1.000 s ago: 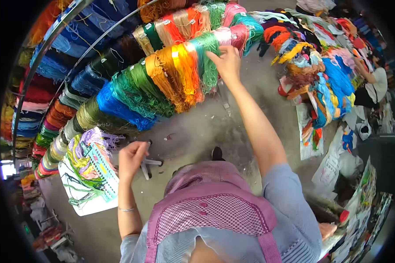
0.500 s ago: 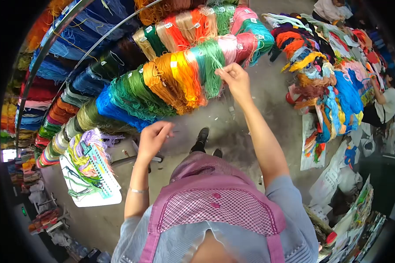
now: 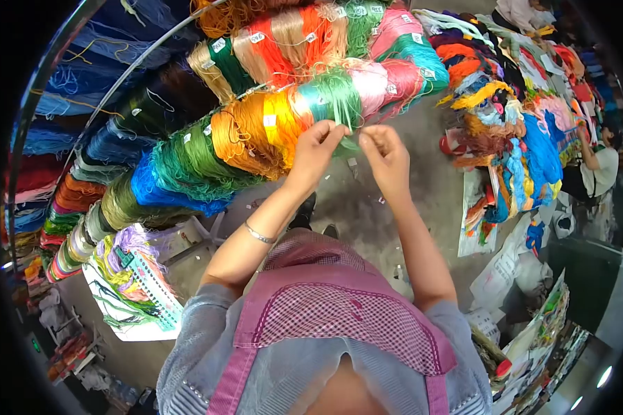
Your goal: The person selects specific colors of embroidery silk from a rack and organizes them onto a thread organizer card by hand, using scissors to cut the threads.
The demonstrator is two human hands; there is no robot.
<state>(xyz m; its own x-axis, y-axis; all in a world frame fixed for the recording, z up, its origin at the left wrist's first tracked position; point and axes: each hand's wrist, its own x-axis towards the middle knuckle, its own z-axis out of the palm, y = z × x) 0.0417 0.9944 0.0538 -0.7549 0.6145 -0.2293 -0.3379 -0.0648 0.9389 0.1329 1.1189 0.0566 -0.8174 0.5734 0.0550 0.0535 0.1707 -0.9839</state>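
Pale green thread (image 3: 340, 97) hangs in a skein on the rack, between an orange and yellow skein (image 3: 278, 124) and a pink one (image 3: 368, 86). At the lower end of the green skein, my left hand (image 3: 316, 153) pinches some of its strands between thumb and fingers. Just to the right, my right hand (image 3: 385, 155) is closed, its fingertips pressed together beside the green strands. What lies between those fingertips is too small to make out. A small gap separates the two hands.
Blue and dark skeins (image 3: 111, 142) fill the racks at the left. A white sheet (image 3: 135, 328) with threads and a punched card lies at lower left. Piled coloured yarn (image 3: 547, 155) covers a table at right, where a seated person (image 3: 599, 166) works.
My left hand has moved up and right to the green skein and closed on strands. My right hand has come down a little, away from the skein. The view has shifted slightly.
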